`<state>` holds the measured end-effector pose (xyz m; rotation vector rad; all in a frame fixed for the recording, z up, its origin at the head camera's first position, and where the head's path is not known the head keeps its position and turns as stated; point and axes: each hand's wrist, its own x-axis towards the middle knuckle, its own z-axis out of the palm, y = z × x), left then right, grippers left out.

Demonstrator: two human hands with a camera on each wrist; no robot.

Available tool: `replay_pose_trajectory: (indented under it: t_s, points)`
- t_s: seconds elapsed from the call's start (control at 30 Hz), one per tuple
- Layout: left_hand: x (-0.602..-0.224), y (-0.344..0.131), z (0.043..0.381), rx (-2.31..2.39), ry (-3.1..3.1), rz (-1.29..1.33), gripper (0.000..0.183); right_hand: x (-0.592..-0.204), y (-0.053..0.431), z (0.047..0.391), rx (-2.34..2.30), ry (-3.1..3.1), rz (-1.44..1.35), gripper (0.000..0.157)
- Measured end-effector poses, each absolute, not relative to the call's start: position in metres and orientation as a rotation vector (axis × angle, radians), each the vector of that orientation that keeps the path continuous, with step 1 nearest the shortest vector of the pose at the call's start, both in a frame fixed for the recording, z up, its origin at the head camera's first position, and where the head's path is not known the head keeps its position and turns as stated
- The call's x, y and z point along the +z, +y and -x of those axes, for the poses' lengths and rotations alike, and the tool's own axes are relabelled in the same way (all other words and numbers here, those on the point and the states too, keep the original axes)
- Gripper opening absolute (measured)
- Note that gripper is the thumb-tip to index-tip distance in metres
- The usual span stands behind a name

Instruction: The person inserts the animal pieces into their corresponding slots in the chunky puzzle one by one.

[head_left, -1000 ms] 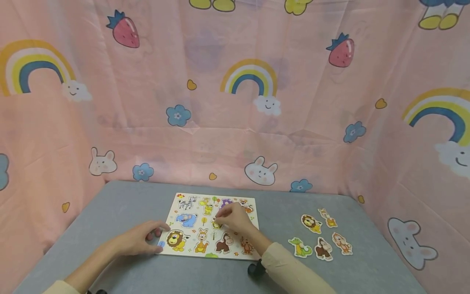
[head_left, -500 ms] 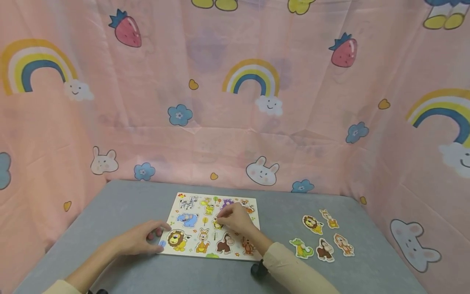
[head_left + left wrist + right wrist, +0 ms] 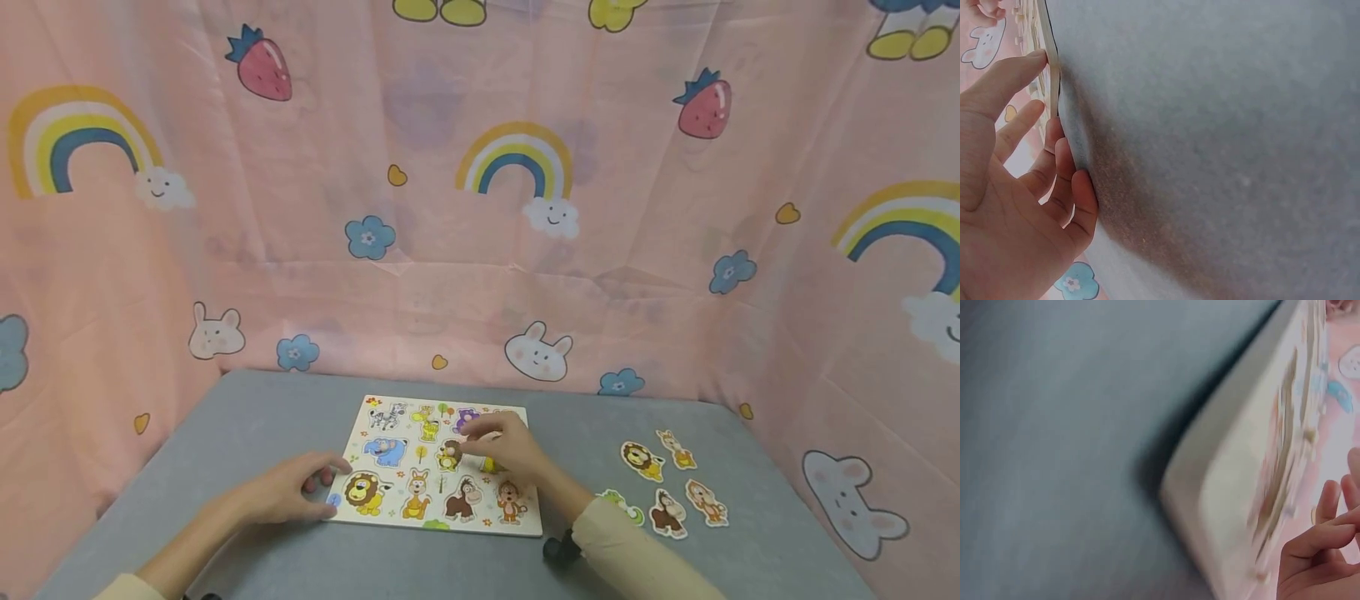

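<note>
A white animal puzzle board [image 3: 390, 522] lies flat on the grey table. My left hand [image 3: 281, 492] rests at its near left corner, thumb and forefinger touching the edge with relaxed fingers; the left wrist view shows the thumb [image 3: 1019, 72] against the board's side. Over the board's right part hovers my right hand [image 3: 510, 450], its fingers loosely bent and nothing visible between them. Just left of its fingertips, a brown-headed, yellow-bodied animal piece [image 3: 450, 456] sits in the middle row. The right hand hides pictures at the board's right side.
Several loose animal pieces lie right of the board: a lion [image 3: 641, 461], a kangaroo [image 3: 677, 450], a gorilla [image 3: 667, 514], a monkey [image 3: 706, 502] and a green crocodile [image 3: 626, 508], partly behind the right sleeve. A pink patterned curtain [image 3: 450, 300] surrounds the table.
My right hand has let go of the brown-headed animal piece and moved right, uncovering it and the monkey picture. The left hand stays at the board's corner.
</note>
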<state>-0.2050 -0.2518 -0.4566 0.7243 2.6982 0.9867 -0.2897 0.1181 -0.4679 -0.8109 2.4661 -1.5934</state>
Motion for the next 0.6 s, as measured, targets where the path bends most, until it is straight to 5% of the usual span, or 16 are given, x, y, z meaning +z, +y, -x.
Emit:
replay_pose_trajectory:
  t_s: [0.6]
  points:
    - [-0.455,-0.25,0.204,1.012,2.687,-0.729,0.05,-0.451,0.187,0.293,-1.611,2.606,0.715,0.023]
